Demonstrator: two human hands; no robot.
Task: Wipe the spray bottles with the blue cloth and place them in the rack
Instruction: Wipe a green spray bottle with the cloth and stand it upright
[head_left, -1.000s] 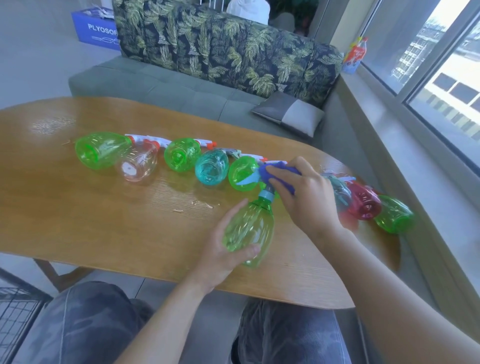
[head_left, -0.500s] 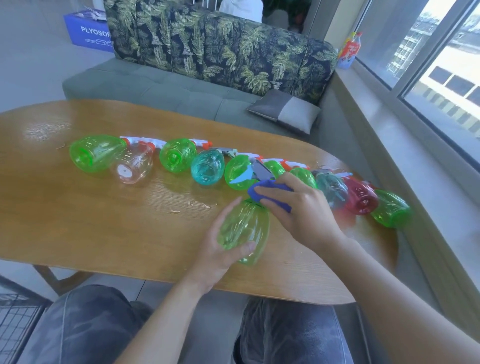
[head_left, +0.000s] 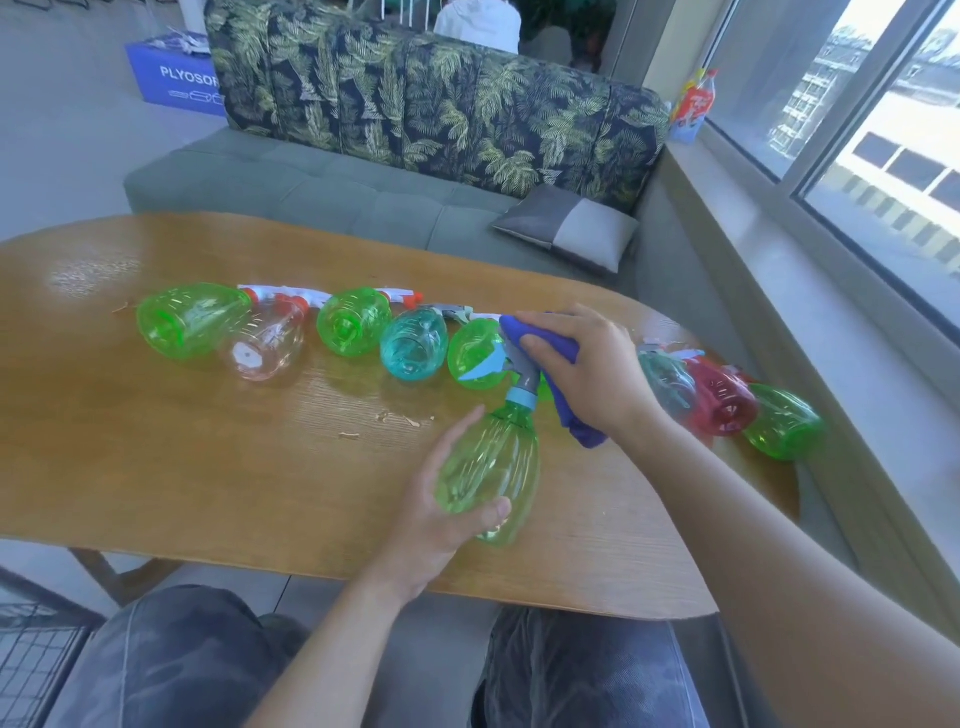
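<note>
Our left hand (head_left: 441, 514) grips the clear green plastic spray bottle (head_left: 491, 470); our right hand (head_left: 587, 374) clutches the crumpled blue cloth (head_left: 550, 345) against its grey trigger head (head_left: 519, 369).

A brown wooden table (head_left: 156, 467) holds a row of plastic spray bottles (head_left: 353, 321) lying on their sides, green, clear, blue-green and red, with a few small crumbs (head_left: 400, 418) nearby.
</note>
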